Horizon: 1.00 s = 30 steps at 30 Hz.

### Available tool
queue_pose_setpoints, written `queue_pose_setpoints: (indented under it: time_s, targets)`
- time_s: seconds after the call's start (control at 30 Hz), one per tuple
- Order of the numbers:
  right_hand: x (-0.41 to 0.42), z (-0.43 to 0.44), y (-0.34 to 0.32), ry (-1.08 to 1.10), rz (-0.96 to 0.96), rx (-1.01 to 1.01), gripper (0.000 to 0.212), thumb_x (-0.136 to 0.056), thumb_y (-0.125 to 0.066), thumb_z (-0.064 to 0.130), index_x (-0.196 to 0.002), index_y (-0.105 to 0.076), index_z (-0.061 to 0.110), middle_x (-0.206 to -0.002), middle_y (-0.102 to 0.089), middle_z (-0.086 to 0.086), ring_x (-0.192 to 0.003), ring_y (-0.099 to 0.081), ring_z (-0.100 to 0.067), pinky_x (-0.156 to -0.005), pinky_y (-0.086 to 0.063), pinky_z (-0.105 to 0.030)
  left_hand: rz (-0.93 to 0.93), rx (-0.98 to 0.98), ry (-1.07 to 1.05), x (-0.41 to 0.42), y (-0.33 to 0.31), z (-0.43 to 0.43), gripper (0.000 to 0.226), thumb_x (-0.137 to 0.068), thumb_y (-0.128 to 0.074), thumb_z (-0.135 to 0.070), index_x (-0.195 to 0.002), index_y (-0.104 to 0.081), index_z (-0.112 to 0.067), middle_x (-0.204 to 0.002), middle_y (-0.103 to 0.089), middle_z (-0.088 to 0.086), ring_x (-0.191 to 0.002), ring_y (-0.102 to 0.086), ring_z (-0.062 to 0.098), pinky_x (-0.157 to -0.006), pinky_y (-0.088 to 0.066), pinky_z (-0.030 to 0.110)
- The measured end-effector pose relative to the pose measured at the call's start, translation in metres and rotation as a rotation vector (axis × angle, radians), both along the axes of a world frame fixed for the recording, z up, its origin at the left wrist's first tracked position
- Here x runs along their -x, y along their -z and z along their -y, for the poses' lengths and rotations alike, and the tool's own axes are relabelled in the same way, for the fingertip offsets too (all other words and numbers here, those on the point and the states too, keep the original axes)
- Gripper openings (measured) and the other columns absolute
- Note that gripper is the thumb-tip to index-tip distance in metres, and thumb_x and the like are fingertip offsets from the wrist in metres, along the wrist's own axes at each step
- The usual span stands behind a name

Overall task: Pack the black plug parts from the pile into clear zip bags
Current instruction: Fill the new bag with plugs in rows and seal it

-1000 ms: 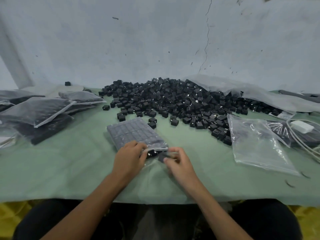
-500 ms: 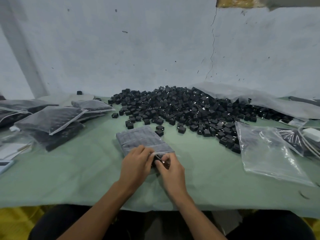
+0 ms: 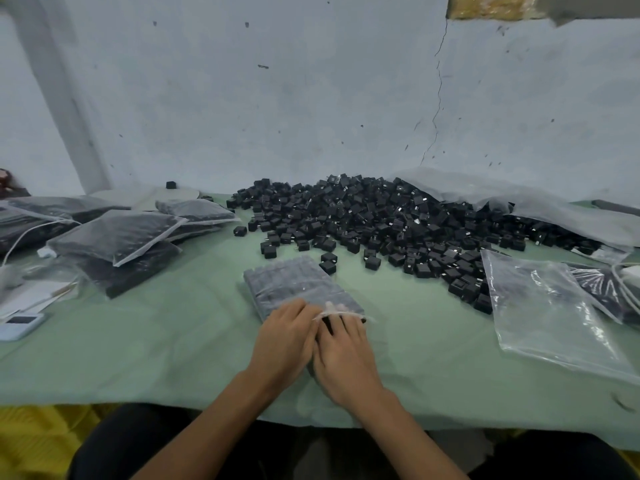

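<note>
1. At twelve o'clock from the left hand [image 3: 287, 337] lies the filled zip bag [image 3: 298, 284], long axis eleven-to-five.
2. I read that hand pinching its near lip; the right hand [image 3: 344, 351] has fingers straight, tips under it.
3. Nearer the right hand, at one o'clock: the plug pile [image 3: 398, 220].

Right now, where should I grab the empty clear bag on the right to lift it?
Probably pinch the near left corner of the empty clear zip bag, coming from the near side. The bag lies flat and limp; that corner rests on bare green cover, while its far end meets the pile of black plug parts.
</note>
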State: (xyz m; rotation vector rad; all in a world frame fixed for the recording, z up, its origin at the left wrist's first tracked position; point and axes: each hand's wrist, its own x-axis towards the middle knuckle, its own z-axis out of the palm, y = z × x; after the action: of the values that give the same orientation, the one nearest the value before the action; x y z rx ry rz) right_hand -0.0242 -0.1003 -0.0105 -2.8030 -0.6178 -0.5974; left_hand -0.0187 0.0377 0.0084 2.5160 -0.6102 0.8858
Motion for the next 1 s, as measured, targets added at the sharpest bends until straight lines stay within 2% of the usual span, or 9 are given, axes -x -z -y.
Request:
queue_pose_setpoints:
  time_s: [0.07, 0.13, 0.23, 0.43, 0.53, 0.6, 0.67, 0.8, 1.0]
  targets:
    - [-0.006, -0.003, -0.005, -0.048, -0.104, 0.068, 0.054, -0.105, -0.022, 0.035, -0.153, -0.032, 0.012, -0.159, -0.029, -0.014, -0.152, -0.013, -0.027, -0.122, -0.007, -0.04, -0.022, -0.004, 0.031, 0.001, -0.003, 0.0, 0.026, -0.097, -0.044, -0.02, -0.101, -0.069, -0.012, -0.096, -0.062, 0.002, -0.088, -0.059, 0.022, -0.081, -0.049, 0.034]
    - [-0.014, -0.004, -0.014, -0.094, -0.188, 0.093, 0.053, -0.103, -0.025, 0.035, -0.151, -0.034, 0.013, -0.16, -0.027, -0.016, -0.153, -0.009, -0.027, -0.123, -0.008, -0.04, -0.009, -0.004, 0.056, 0.002, -0.006, -0.002, 0.024, -0.097, -0.045, -0.02, -0.099, -0.068, -0.011, -0.096, -0.061, 0.003, -0.088, -0.057, 0.022, -0.081, -0.046, 0.032]
    - [-0.029, -0.004, -0.036, -0.132, -0.257, 0.075, 0.042, -0.102, -0.031, 0.031, -0.134, -0.051, 0.014, -0.147, -0.046, -0.018, -0.138, -0.04, -0.031, -0.112, -0.031, -0.039, 0.034, 0.009, 0.066, -0.002, -0.013, -0.007, 0.011, -0.097, -0.058, -0.01, -0.1, -0.068, -0.008, -0.095, -0.061, 0.006, -0.087, -0.055, 0.023, -0.08, -0.043, 0.03]
    - [-0.044, -0.004, -0.053, -0.146, -0.43, 0.1, 0.029, -0.097, -0.041, 0.021, -0.107, -0.066, 0.008, -0.115, -0.067, -0.014, -0.105, -0.06, -0.031, -0.084, -0.04, -0.033, 0.014, -0.05, 0.115, -0.013, -0.016, -0.009, 0.021, -0.101, -0.049, -0.015, -0.104, -0.068, -0.006, -0.097, -0.062, 0.009, -0.087, -0.059, 0.028, -0.08, -0.047, 0.037]
    - [-0.055, -0.008, -0.057, -0.135, -0.479, 0.247, 0.035, -0.1, -0.04, 0.022, -0.122, -0.061, 0.006, -0.134, -0.057, -0.019, -0.125, -0.05, -0.033, -0.099, -0.037, -0.036, 0.02, -0.028, 0.115, -0.02, -0.011, -0.01, 0.029, -0.101, -0.042, -0.019, -0.102, -0.068, -0.005, -0.095, -0.061, 0.01, -0.085, -0.059, 0.029, -0.08, -0.045, 0.035]
    - [-0.066, -0.013, -0.058, -0.14, -0.498, 0.408, 0.045, -0.103, -0.039, 0.029, -0.143, -0.046, 0.011, -0.156, -0.033, -0.019, -0.146, -0.027, -0.033, -0.119, -0.022, -0.041, 0.025, -0.022, 0.13, -0.025, -0.009, -0.01, 0.03, -0.1, -0.042, -0.017, -0.102, -0.069, -0.004, -0.093, -0.061, 0.011, -0.083, -0.058, 0.03, -0.078, -0.045, 0.038]
    - [-0.075, -0.018, -0.063, -0.136, -0.507, 0.492, 0.052, -0.103, -0.039, 0.032, -0.152, -0.034, 0.013, -0.162, -0.021, -0.016, -0.15, -0.017, -0.031, -0.123, -0.013, -0.041, 0.026, -0.014, 0.155, -0.032, -0.009, -0.009, 0.029, -0.099, -0.043, -0.014, -0.102, -0.069, -0.002, -0.092, -0.061, 0.012, -0.082, -0.058, 0.03, -0.076, -0.045, 0.04]
    - [-0.086, -0.024, -0.076, -0.179, -0.447, 0.4, 0.031, -0.103, -0.041, 0.012, -0.127, -0.058, 0.0, -0.137, -0.055, -0.019, -0.125, -0.05, -0.031, -0.108, -0.032, -0.033, 0.044, -0.006, 0.144, -0.05, -0.013, -0.014, 0.027, -0.098, -0.046, -0.011, -0.103, -0.069, 0.0, -0.096, -0.064, 0.015, -0.086, -0.061, 0.033, -0.081, -0.046, 0.039]
    - [-0.101, -0.029, -0.068, -0.278, -0.413, 0.519, 0.036, -0.102, -0.045, 0.023, -0.127, -0.058, 0.001, -0.137, -0.055, -0.018, -0.127, -0.047, -0.029, -0.105, -0.023, -0.03, 0.029, 0.047, 0.123, -0.051, -0.008, -0.018, 0.013, -0.092, -0.062, 0.002, -0.102, -0.07, 0.001, -0.098, -0.066, 0.017, -0.086, -0.064, 0.035, -0.075, -0.055, 0.044]
